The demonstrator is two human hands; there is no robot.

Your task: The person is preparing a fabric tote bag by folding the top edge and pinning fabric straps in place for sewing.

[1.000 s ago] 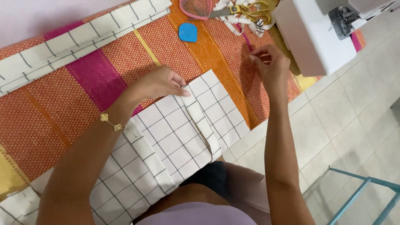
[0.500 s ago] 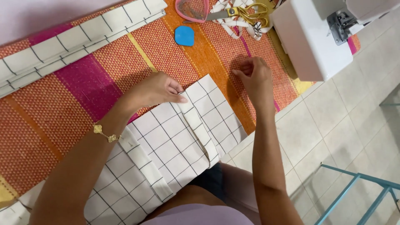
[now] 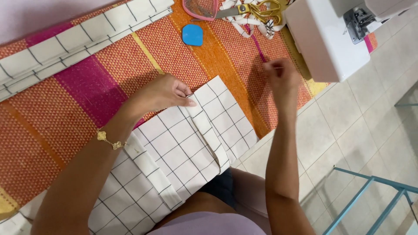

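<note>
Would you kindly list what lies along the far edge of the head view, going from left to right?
Folded checked fabric → pink-rimmed object → blue chalk piece → gold-handled scissors → white sewing machine.

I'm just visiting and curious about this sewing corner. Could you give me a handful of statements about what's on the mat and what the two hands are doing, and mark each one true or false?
1. The left hand presses its fingertips on the white checked fabric. True.
2. The right hand lies flat on that fabric. False: it is raised over the striped mat, apart from the fabric, with fingers pinched together; what they hold is too small to tell.
3. A blue piece of chalk lies on the mat. True.
4. The gold-handled scissors are in the left hand. False: they lie at the far edge of the mat, untouched.
5. A white sewing machine stands beyond the right hand. True.
</note>
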